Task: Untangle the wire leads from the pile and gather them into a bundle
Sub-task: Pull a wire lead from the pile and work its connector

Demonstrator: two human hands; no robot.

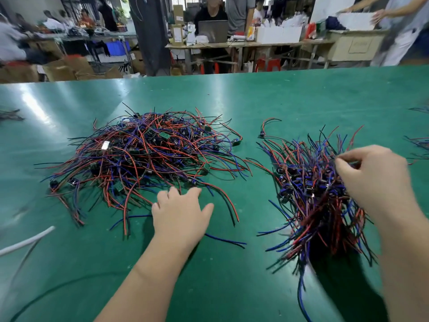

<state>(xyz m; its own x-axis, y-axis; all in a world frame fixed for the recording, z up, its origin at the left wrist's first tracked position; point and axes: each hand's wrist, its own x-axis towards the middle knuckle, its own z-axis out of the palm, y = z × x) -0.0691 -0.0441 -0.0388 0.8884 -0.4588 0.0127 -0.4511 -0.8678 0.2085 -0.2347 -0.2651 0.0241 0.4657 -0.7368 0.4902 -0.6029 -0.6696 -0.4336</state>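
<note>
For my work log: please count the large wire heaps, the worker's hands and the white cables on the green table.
Large wire heaps: 2 (tangled pile, gathered bundle)
Hands: 2 (left hand, right hand)
Cables: 1 (white cable)
Total: 5

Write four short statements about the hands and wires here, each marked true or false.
1. The tangled pile lies on a green table. True.
2. The left hand lifts a lead high above the pile. False: it lies low at the pile's near edge, palm down.
3. The right hand is over the bundle, its fingers pinching at it. True.
4. The bundle lies left of the pile. False: it lies to its right.
</note>
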